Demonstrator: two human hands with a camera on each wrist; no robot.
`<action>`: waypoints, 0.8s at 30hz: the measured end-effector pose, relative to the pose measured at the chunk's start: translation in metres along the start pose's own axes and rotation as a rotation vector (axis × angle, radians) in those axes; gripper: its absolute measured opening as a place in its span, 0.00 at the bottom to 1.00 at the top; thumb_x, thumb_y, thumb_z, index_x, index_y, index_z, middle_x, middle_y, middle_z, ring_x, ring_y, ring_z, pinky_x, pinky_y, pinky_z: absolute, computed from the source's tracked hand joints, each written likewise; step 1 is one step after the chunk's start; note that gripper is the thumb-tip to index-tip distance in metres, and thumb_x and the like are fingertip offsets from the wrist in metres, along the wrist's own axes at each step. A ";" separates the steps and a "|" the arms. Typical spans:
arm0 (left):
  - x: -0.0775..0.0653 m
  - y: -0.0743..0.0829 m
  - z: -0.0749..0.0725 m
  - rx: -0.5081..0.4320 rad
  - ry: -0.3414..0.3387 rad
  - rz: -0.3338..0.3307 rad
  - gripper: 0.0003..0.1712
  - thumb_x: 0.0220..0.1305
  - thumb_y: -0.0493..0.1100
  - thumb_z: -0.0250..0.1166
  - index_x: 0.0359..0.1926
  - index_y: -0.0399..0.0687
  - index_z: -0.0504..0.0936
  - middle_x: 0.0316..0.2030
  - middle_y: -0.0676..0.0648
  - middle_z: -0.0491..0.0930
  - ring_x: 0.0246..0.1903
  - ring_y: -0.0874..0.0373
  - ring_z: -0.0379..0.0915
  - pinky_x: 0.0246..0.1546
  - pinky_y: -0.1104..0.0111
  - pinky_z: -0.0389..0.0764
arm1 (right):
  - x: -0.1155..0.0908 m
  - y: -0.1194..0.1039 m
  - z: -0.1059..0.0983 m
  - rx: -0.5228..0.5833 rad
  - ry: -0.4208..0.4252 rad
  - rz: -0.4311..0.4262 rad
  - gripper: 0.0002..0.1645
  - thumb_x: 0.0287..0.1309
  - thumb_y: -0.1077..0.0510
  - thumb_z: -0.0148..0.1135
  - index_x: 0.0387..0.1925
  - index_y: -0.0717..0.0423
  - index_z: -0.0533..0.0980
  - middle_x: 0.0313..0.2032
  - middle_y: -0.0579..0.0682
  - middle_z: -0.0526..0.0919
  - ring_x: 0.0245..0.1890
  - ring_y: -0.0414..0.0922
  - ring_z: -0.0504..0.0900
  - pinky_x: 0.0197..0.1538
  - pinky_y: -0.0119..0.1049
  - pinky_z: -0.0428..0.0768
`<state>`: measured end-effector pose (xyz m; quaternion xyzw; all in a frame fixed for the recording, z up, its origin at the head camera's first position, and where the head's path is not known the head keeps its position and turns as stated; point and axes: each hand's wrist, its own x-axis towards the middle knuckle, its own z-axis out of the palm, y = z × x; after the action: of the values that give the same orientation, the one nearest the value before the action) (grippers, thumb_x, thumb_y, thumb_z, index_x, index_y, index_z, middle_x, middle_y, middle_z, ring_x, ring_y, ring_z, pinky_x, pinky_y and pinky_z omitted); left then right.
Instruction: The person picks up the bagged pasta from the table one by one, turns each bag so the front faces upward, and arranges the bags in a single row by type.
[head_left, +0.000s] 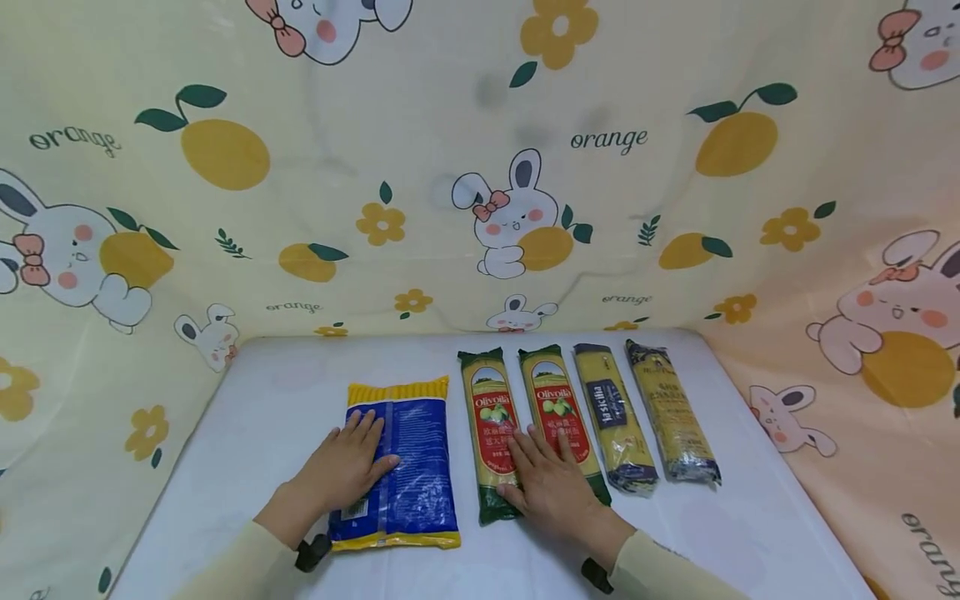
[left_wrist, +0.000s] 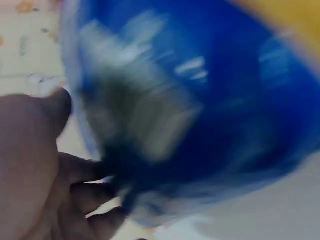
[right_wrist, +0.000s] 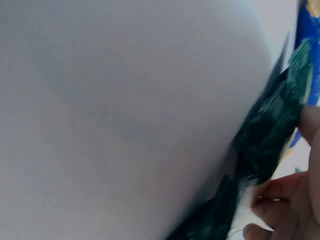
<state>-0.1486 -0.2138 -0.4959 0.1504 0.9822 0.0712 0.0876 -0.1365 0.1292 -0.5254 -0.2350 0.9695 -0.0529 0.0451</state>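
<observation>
My left hand (head_left: 343, 462) rests on a large blue plastic packet (head_left: 420, 475) with yellow ends, its fingers extended across the front. In the left wrist view the blue packet (left_wrist: 235, 120) is blurred, with the fingertips against it. My right hand (head_left: 553, 492) lies over the lower parts of two green Olivoilà packets of pasta, the left one (head_left: 491, 400) and the right one (head_left: 551, 379), fingers spread and touching both. From the right wrist, the dark green end of a packet (right_wrist: 270, 125) shows beside the thumb and fingers.
Right of the green packets lie a yellow La Sicilia packet (head_left: 633, 454) and another gold packet (head_left: 675, 417), side by side. All lie on a white-covered table (head_left: 277, 400). A cream cloth (head_left: 420, 125) printed with rabbits and oranges hangs behind and at both sides.
</observation>
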 end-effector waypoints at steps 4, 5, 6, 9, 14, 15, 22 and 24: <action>0.016 0.002 -0.019 0.042 0.065 -0.038 0.31 0.80 0.54 0.58 0.69 0.34 0.77 0.66 0.33 0.78 0.68 0.33 0.73 0.64 0.39 0.76 | -0.003 -0.016 -0.004 -0.045 0.111 -0.012 0.40 0.74 0.34 0.57 0.69 0.62 0.76 0.71 0.57 0.76 0.76 0.59 0.69 0.77 0.66 0.62; 0.023 0.002 -0.022 0.056 0.091 -0.052 0.28 0.80 0.53 0.59 0.67 0.36 0.79 0.63 0.35 0.81 0.64 0.35 0.76 0.62 0.40 0.78 | -0.003 -0.021 -0.005 -0.067 0.158 -0.017 0.37 0.73 0.35 0.60 0.63 0.61 0.80 0.67 0.56 0.80 0.72 0.58 0.74 0.75 0.64 0.66; 0.029 0.004 -0.025 0.067 0.115 -0.060 0.26 0.79 0.52 0.60 0.65 0.37 0.81 0.60 0.36 0.84 0.61 0.37 0.79 0.59 0.41 0.80 | -0.003 -0.026 -0.005 -0.084 0.203 -0.021 0.33 0.72 0.36 0.62 0.58 0.60 0.82 0.62 0.55 0.83 0.67 0.57 0.78 0.72 0.62 0.70; 0.051 0.010 -0.032 0.088 0.168 -0.058 0.22 0.79 0.51 0.61 0.61 0.42 0.84 0.55 0.40 0.86 0.56 0.40 0.80 0.56 0.43 0.82 | -0.002 -0.044 -0.002 -0.121 0.305 -0.041 0.23 0.70 0.38 0.65 0.45 0.53 0.83 0.48 0.50 0.86 0.53 0.51 0.81 0.62 0.55 0.79; 0.086 0.025 -0.032 0.114 0.209 -0.003 0.17 0.79 0.50 0.61 0.57 0.46 0.87 0.51 0.43 0.86 0.52 0.43 0.78 0.55 0.45 0.81 | -0.001 -0.072 0.006 -0.127 0.297 -0.090 0.19 0.72 0.38 0.63 0.39 0.48 0.81 0.37 0.46 0.81 0.44 0.46 0.77 0.48 0.45 0.77; 0.092 0.028 -0.031 0.117 0.215 0.008 0.16 0.79 0.50 0.61 0.56 0.46 0.87 0.50 0.43 0.86 0.51 0.44 0.78 0.54 0.45 0.80 | -0.001 -0.077 0.007 -0.129 0.278 -0.097 0.20 0.73 0.37 0.61 0.39 0.48 0.81 0.36 0.45 0.80 0.42 0.45 0.75 0.47 0.43 0.76; 0.126 0.045 -0.015 0.176 0.192 0.022 0.20 0.81 0.54 0.58 0.55 0.45 0.86 0.51 0.42 0.84 0.53 0.44 0.74 0.57 0.45 0.77 | -0.004 -0.101 0.014 -0.121 0.152 -0.069 0.32 0.73 0.29 0.56 0.40 0.53 0.84 0.31 0.46 0.78 0.38 0.46 0.73 0.42 0.42 0.71; 0.131 0.049 -0.011 0.188 0.177 0.007 0.23 0.81 0.57 0.57 0.56 0.43 0.86 0.52 0.42 0.83 0.54 0.44 0.73 0.59 0.45 0.76 | -0.005 -0.104 0.015 -0.125 0.131 -0.056 0.32 0.72 0.29 0.56 0.40 0.53 0.84 0.31 0.46 0.79 0.38 0.46 0.74 0.42 0.42 0.71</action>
<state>-0.2595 -0.1286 -0.4971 0.1547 0.9878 -0.0081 -0.0140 -0.0835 0.0387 -0.5275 -0.2603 0.9649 -0.0089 -0.0347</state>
